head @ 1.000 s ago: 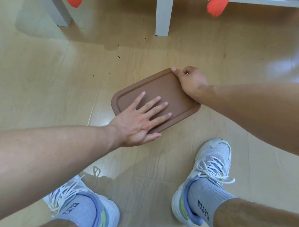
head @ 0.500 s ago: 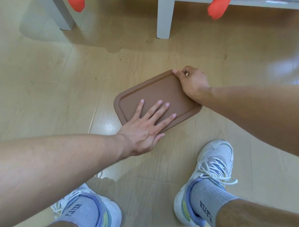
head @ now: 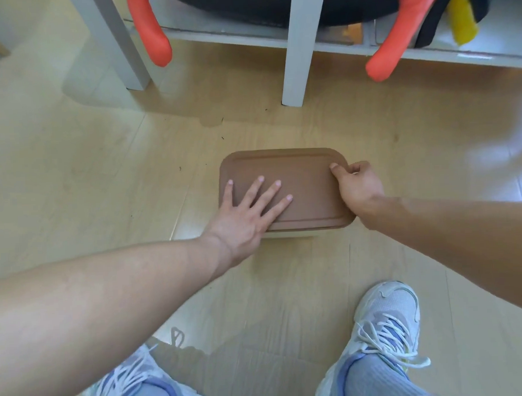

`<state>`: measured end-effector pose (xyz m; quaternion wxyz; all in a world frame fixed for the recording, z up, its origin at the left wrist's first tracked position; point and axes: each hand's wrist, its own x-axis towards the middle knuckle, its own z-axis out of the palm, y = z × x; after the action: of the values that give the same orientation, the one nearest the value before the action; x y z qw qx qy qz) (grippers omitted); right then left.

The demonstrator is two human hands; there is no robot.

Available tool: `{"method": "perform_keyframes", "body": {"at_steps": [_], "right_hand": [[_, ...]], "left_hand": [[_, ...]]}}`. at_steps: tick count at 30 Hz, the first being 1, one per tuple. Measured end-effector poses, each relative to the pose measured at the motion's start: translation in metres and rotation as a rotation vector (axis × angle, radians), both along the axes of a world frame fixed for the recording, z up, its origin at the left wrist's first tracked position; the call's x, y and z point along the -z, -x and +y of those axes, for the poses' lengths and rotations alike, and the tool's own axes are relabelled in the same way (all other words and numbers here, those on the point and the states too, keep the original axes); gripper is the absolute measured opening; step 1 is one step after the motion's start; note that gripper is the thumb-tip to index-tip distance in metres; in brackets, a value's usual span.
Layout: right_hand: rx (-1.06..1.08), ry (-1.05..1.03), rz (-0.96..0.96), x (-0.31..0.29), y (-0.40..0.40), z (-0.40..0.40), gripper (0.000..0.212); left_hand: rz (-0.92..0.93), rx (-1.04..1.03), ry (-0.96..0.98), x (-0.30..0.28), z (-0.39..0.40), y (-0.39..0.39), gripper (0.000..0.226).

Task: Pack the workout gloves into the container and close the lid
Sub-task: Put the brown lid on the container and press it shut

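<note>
**Lid being pressed onto the container**

Lid [head: 300,178], brown and rounded at the corners, is seen lying flat on top of the container [head: 288,233], of which only a pale strip of wall is visible under the near edge. The container stands on the floor [head: 103,174], just in front of a white shelf leg [head: 295,61] and between the hands and two shoes.

The left hand [head: 242,219] is laid flat on the left half of the lid, its grip spread wide with fingers splayed and nothing held. The right hand [head: 358,187] is closed around the far right corner of the lid, the thumb on top and the other fingers curled over the edge, so that the corner is pinched.

The gloves are not visible; they are judged to be inside already, though this cannot be confirmed through the opaque lid.

The step in hand is judged to be the closing of the lid, the last part of the task. Whether the rim is fully seated all round cannot be told from this view; the near edge appears level with the wall below it.

For the next move, firm downward pressure is called for along each edge and corner in turn, the container being steadied so that it is not slid across the smooth floor. The far left corner, untouched by either hand, is the likeliest to need attention.
</note>
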<state>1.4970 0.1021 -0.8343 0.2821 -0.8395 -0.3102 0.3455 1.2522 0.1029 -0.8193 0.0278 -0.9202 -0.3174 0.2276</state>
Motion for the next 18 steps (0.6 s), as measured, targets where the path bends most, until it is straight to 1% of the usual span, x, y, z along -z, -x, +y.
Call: {"method": "perform_keyframes", "body": {"at_steps": [2,5,10,14,16,18], "right_hand": [[0.041,0.029,0.04,0.006,0.005,-0.008,0.04],[0.102,0.049,0.125,0.008,0.019,-0.014,0.042],[0.22,-0.026,0.141,0.002,0.009,0.009,0.035],[0.263,-0.05,0.184,-0.006,0.0,0.034,0.036],[0.237,-0.034,0.201,-0.009,-0.005,0.044,0.033],[0.194,-0.005,0.265,-0.012,-0.009,0.051,0.032]], "left_hand": [[-0.006,-0.154,-0.014,0.001,0.022,0.0,0.081],[-0.08,-0.337,0.022,0.006,0.04,0.0,0.084],[-0.277,-0.448,0.075,0.002,0.052,0.011,0.084],[-0.289,-0.514,0.025,-0.005,0.064,0.019,0.09],[-0.285,-0.541,0.036,-0.006,0.067,0.021,0.09],[-0.253,-0.55,0.077,-0.005,0.067,0.023,0.09]]}}
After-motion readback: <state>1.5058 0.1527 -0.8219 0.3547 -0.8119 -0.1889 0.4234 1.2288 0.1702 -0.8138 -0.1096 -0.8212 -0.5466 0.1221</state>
